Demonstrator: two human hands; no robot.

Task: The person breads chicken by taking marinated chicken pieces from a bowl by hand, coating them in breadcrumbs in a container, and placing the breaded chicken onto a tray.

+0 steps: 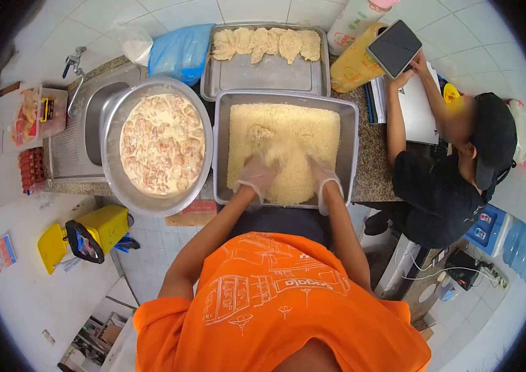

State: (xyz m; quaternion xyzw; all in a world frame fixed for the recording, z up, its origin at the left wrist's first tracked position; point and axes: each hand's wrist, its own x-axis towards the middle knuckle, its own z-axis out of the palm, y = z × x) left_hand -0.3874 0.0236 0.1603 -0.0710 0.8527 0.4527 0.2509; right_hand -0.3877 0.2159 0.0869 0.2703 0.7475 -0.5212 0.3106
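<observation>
Both of my hands are in clear plastic gloves, inside a grey rectangular tub point(348, 149) of pale yellow breadcrumbs point(322, 124). My left hand point(260, 173) is at the front left of the crumbs, its fingers smeared by motion and partly covered. My right hand point(323, 177) is at the front right, fingers pushed into the crumbs and hidden. Between and beyond the hands the crumbs look blurred, as if moving. A crumb-covered lump point(260, 131) lies behind my left hand. To the left stands a large metal bowl point(111, 149) of raw chicken pieces point(162, 146) in creamy liquid.
Behind the tub, a metal tray point(266, 77) holds several breaded pieces point(291, 44) along its far side. A blue plastic bag point(179, 53) and a sink point(94, 124) are at left. At right, a person in black point(446, 180) holds a tablet point(394, 48).
</observation>
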